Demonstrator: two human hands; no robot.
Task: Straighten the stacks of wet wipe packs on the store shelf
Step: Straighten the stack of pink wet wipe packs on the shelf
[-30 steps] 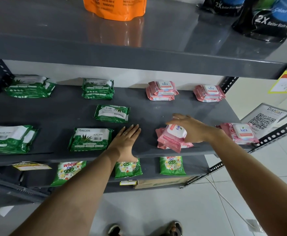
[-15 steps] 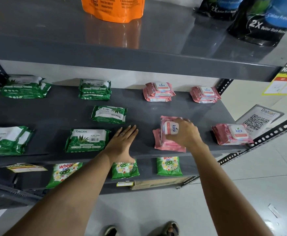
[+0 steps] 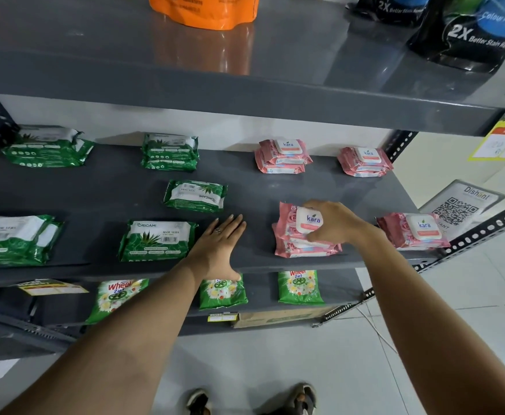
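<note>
Your right hand (image 3: 332,224) is wrapped around the top pink "kara" pack (image 3: 302,223), setting it square on its stack (image 3: 306,245) at the front of the shelf (image 3: 254,193). Your left hand (image 3: 219,245) lies flat and holds nothing, likely to steady you. At 9 o'clock sit green "ORIGAMI" packs (image 3: 158,241).

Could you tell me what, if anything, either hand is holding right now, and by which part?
The right hand grips the top pink Kara pack by its right end, at the white lid. The left hand holds nothing.
</note>
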